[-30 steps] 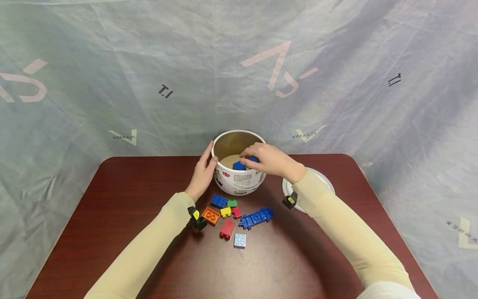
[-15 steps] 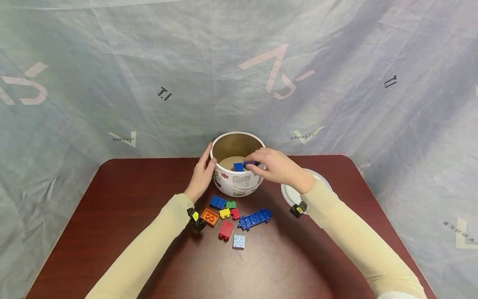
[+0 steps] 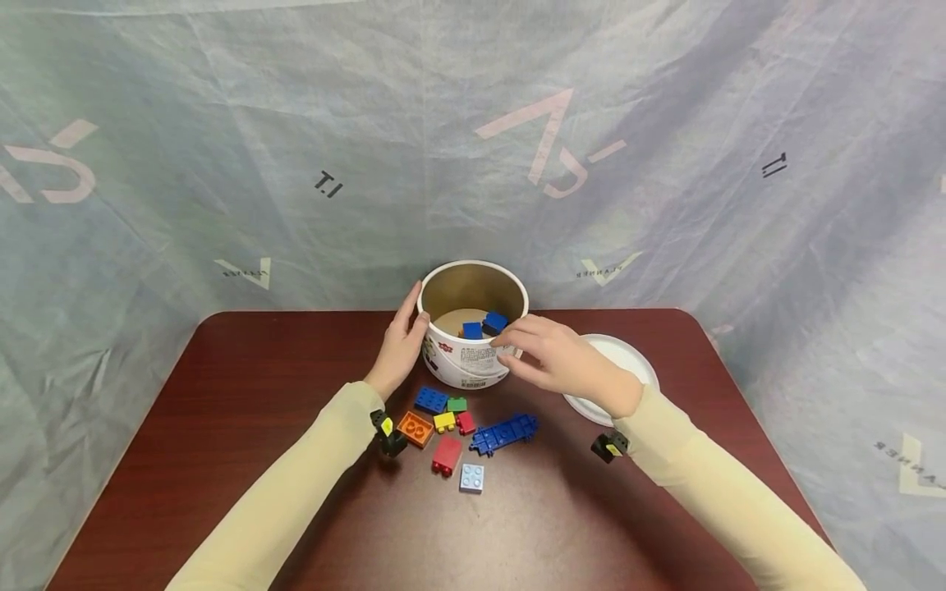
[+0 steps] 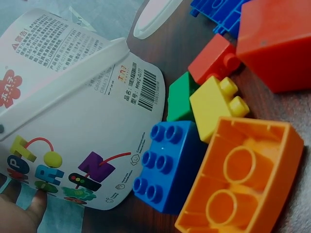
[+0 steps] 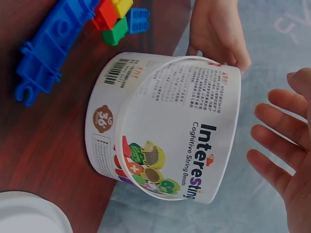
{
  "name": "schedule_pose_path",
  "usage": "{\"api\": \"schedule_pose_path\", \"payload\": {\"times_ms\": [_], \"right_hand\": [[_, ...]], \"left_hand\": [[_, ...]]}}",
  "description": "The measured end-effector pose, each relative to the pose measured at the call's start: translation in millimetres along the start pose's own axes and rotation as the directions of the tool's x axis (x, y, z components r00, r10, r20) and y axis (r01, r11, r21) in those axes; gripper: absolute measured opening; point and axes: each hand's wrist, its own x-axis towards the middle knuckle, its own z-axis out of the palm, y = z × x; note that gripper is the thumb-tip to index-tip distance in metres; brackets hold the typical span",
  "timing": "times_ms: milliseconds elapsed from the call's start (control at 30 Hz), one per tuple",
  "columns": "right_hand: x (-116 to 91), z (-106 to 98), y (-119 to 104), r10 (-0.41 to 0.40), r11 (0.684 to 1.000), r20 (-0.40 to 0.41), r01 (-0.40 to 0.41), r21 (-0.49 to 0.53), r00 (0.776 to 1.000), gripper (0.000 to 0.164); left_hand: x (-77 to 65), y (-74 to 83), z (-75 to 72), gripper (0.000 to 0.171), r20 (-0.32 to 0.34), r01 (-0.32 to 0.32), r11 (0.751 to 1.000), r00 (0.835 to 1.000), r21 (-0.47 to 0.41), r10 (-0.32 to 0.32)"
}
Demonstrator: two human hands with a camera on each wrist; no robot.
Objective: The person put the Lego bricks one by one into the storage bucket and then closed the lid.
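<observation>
A white printed bucket (image 3: 473,359) stands near the table's back edge. My left hand (image 3: 397,349) rests against its left side, fingers straight along the outside and thumb by the rim. Inside, toward the near right wall, lie a blue brick (image 3: 471,331) with a bit of orange beside it and a darker blue brick (image 3: 494,322). Just outside the rim at the front right is my right hand (image 3: 565,361), with no object in it. In the right wrist view its fingers (image 5: 278,145) are spread, apart from the bucket.
In front of the bucket lie several bricks: blue (image 3: 431,400), green (image 3: 456,405), yellow (image 3: 444,422), red (image 3: 447,455), orange (image 3: 415,428) and pale blue (image 3: 472,478). A long blue base (image 3: 505,433) is right of them. A white lid (image 3: 628,361) sits under the right forearm.
My right hand has come out of the bucket, moving right and toward me. The darker blue brick now lies uncovered inside. The left hand has kept its place on the bucket's side.
</observation>
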Motion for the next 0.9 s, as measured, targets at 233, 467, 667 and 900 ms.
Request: {"api": "schedule_pose_path", "payload": {"times_ms": [233,467,667,900], "right_hand": [[-9,8,-8,-0.029,0.999,0.021,0.029,0.019,0.999,0.025],[-18,21,-15,-0.037,0.999,0.072,0.037,0.009,0.997,0.025],[-26,36,-27,-0.059,0.998,0.115,0.059,0.001,0.992,0.029],[-42,55,-38,-0.069,0.997,0.14,0.065,0.033,0.988,0.028]], "left_hand": [[0.7,3.1,-0.3,0.061,-0.004,-0.007,1.0,1.0,-0.003,0.007],[3.4,0.0,0.8,0.061,-0.006,-0.004,1.0,1.0,-0.003,0.004],[3.5,-1.7,0.2,0.061,-0.005,-0.011,1.0,1.0,-0.017,0.011],[3.4,-4.1,0.4,0.061,0.005,-0.02,0.999,1.0,-0.029,0.02]]}}
